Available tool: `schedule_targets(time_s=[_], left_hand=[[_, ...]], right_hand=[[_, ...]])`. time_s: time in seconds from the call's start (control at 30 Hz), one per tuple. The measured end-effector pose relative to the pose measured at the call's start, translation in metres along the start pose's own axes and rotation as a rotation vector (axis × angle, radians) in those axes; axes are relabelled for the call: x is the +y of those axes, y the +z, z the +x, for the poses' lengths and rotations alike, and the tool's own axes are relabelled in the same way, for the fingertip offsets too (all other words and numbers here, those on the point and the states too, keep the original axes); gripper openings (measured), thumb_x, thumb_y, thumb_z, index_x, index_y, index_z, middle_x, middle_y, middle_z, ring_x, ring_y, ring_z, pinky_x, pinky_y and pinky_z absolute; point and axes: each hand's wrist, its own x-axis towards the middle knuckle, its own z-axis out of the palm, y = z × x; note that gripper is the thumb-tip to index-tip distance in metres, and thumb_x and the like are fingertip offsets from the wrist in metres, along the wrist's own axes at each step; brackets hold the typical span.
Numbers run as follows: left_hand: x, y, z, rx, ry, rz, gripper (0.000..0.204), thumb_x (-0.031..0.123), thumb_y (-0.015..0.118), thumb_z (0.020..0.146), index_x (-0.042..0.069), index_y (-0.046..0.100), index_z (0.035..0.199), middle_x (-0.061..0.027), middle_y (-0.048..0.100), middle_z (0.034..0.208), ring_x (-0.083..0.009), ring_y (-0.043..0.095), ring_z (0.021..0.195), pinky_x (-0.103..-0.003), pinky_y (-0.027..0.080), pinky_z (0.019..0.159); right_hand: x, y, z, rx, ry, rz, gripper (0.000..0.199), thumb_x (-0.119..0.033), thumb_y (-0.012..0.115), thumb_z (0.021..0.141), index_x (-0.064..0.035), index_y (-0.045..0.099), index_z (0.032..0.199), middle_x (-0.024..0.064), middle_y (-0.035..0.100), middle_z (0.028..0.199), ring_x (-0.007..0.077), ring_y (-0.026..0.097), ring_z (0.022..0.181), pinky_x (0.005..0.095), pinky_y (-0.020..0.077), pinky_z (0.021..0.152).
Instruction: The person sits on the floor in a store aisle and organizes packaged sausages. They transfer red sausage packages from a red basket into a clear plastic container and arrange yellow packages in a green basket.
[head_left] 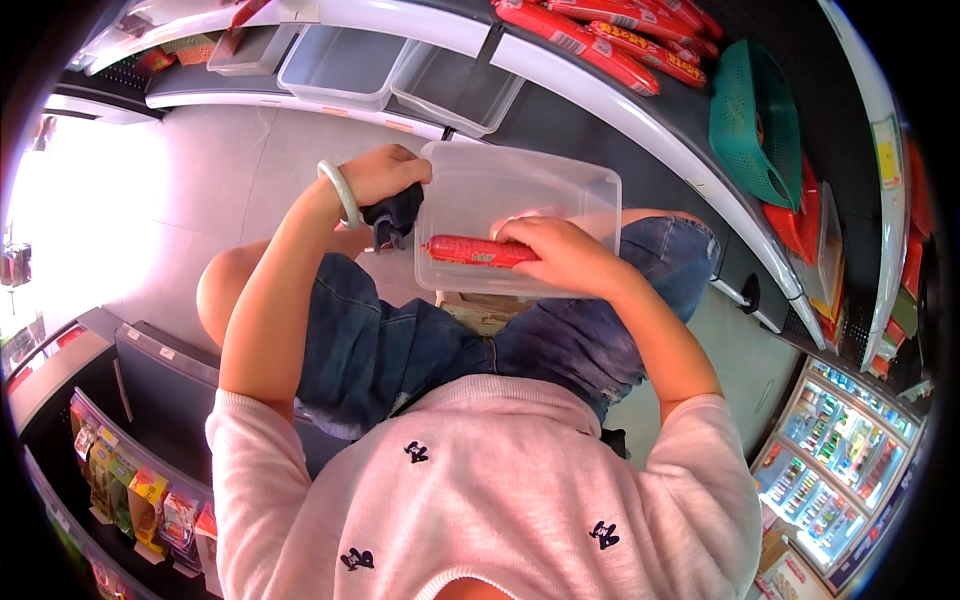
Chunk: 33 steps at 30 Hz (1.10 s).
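A clear plastic bin [560,172] rests across my lap, in front of my knees. My left hand [385,176] is closed at its upper left corner, with a crumpled dark cloth [394,215] bunched beneath the fingers against the bin's side. Inside the bin, my right hand [555,250] grips the right end of a red-wrapped sausage [470,250]. The sausage lies lengthwise near the bin's lower edge, its left end close to the left wall. My right fingertips are partly hidden behind the sausage and my hand.
Ahead, a low shelf holds more clear bins [345,68]. Several red-wrapped sausages [610,40] lie on the shelf above, with a green basket [757,125] to their right. Hanging packets [150,500] fill a rack at lower left. A lit display cooler [835,460] stands at right.
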Motion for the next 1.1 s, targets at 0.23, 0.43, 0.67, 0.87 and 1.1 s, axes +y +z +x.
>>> schedule_targets(time_s=[0.23,0.43,0.67,0.87,1.1], left_hand=[[0.003,0.019,-0.003,-0.042,-0.006,0.111,0.048,0.039,0.056,0.081,-0.006,0.069,0.094,-0.0164,0.066,0.083,-0.0234,0.061,0.077,-0.033,0.048,0.081],[0.0,0.024,0.0,-0.109,-0.072,0.077,0.045,0.037,0.057,0.081,-0.006,0.067,0.088,-0.0147,0.065,0.08,-0.0201,0.061,0.072,-0.033,0.049,0.073],[0.008,0.014,-0.021,-0.102,-0.056,0.062,0.041,0.032,0.058,0.08,-0.007,0.066,0.086,-0.0102,0.062,0.075,-0.0164,0.058,0.068,-0.031,0.047,0.067],[0.028,0.006,-0.052,-0.06,0.047,0.031,0.031,0.025,0.06,0.081,-0.006,0.065,0.082,-0.0035,0.059,0.07,-0.0123,0.052,0.064,-0.028,0.044,0.063],[0.061,-0.008,-0.108,-0.048,0.246,0.141,0.028,0.021,0.06,0.083,-0.006,0.063,0.075,-0.0007,0.054,0.063,-0.008,0.049,0.062,-0.028,0.042,0.058]], right_hand=[[-0.014,-0.016,-0.029,-0.108,0.077,0.052,0.03,-0.015,0.068,0.078,-0.0035,0.061,0.105,0.0151,0.064,0.101,0.0331,0.061,0.099,0.0411,0.0476,0.086],[-0.003,0.013,-0.038,-0.001,0.117,-0.001,0.035,-0.021,0.067,0.081,-0.002,0.062,0.109,0.0168,0.062,0.106,0.0322,0.058,0.106,0.041,0.0452,0.093],[-0.011,0.022,-0.025,0.018,0.063,0.008,0.03,-0.023,0.065,0.085,-0.0022,0.064,0.106,0.0162,0.062,0.102,0.0333,0.059,0.102,0.0416,0.046,0.09],[-0.057,-0.007,-0.043,0.06,0.125,-0.045,0.031,-0.023,0.064,0.087,-0.0026,0.063,0.111,0.0153,0.061,0.108,0.0331,0.057,0.106,0.0416,0.0456,0.092],[-0.112,-0.032,-0.092,0.167,0.142,-0.189,0.029,-0.024,0.063,0.089,-0.0063,0.062,0.112,0.0108,0.06,0.105,0.031,0.059,0.099,0.0415,0.0477,0.085]])
